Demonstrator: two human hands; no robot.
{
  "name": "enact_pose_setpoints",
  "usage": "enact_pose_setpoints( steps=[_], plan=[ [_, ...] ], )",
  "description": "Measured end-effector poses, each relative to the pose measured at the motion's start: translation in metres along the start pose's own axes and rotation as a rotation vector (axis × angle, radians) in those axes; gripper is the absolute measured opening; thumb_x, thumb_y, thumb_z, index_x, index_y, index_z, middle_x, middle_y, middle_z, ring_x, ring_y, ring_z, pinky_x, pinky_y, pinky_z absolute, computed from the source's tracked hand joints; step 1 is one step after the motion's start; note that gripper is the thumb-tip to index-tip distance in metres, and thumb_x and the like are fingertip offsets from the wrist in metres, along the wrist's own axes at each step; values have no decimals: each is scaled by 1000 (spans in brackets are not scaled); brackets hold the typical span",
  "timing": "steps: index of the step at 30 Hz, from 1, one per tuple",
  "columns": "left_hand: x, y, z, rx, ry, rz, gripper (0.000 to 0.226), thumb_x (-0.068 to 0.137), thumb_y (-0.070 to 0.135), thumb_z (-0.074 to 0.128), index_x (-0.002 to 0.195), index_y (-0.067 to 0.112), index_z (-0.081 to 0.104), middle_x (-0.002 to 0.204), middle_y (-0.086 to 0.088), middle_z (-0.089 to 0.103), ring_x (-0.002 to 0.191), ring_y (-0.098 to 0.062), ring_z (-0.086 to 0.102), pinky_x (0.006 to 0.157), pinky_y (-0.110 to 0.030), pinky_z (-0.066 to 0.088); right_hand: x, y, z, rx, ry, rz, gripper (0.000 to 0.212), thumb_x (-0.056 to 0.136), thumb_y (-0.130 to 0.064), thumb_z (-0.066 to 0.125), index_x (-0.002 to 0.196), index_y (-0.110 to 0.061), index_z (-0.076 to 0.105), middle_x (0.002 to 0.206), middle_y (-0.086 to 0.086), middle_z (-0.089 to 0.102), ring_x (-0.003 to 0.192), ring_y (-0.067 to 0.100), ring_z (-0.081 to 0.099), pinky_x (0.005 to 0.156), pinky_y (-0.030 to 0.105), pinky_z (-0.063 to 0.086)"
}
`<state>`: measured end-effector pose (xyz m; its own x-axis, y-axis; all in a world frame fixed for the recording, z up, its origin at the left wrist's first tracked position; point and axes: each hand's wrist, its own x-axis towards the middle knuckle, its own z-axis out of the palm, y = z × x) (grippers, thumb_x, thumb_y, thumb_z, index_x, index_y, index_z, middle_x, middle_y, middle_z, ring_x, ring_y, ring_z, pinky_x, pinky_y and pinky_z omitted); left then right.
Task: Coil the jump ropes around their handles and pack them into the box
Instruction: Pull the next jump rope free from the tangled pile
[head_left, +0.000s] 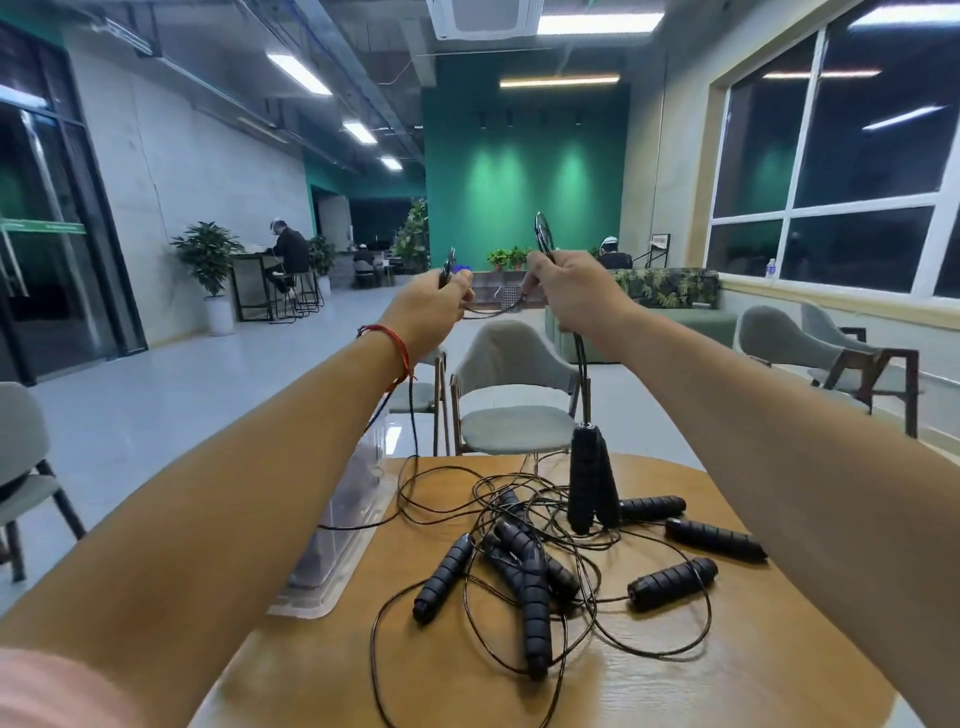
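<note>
The rope (585, 384) in hand is held up in the air, above the table and out in front. Both hands are closed on it. The left hand (436, 306) pinches one part and the right hand (571, 296) grips another part. The hands are a little apart, and a short bit of rope runs between them. A small loop sticks up above each hand.

The rope's two handles (584, 478) hang side by side, straight down below the right hand, with their tips just over the table. No rope is wound round them yet. Another strand drops from the left hand down to the table.

Below both hands lies a pile (519, 545) of more ropes. They are loose and all mixed up, with many black handles lying this way and that. None of them looks coiled.

Under the left arm sits a clear box (332, 525) at the edge of the table (675, 686). I can see no rope inside it.

So I think the job has only just begun. This first rope needs coiling, then all the others, and then packing.
</note>
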<state>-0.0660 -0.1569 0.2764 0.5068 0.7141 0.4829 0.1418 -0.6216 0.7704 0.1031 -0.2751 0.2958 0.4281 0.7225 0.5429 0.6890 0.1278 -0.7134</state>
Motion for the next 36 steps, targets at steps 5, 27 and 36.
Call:
enact_pose_setpoints(
  steps=[5,27,36],
  plan=[
    [13,-12,5,-255,30,-91,28,101,26,30,96,16,56,71,2,44,62,-12,38,55,-30,32,10,15,7,7,35,55,47,114,-38,44,80,-18,68,64,-6,51,57,12,44,56,32,31],
    [239,-155,70,218,-3,-2,50,106,9,53,151,30,57,150,-3,60,134,-28,59,118,-47,45,164,118,81,605,-29,526,33,114,-39,46,92,-18,58,49,-9,38,38,7,29,35,22,21],
    [221,-232,108,74,-107,-149,47,111,11,47,151,33,58,102,0,66,55,-4,50,50,-17,47,179,170,120,737,-60,641,29,114,-37,49,95,-17,58,49,-9,35,39,7,26,34,21,19]
  ],
)
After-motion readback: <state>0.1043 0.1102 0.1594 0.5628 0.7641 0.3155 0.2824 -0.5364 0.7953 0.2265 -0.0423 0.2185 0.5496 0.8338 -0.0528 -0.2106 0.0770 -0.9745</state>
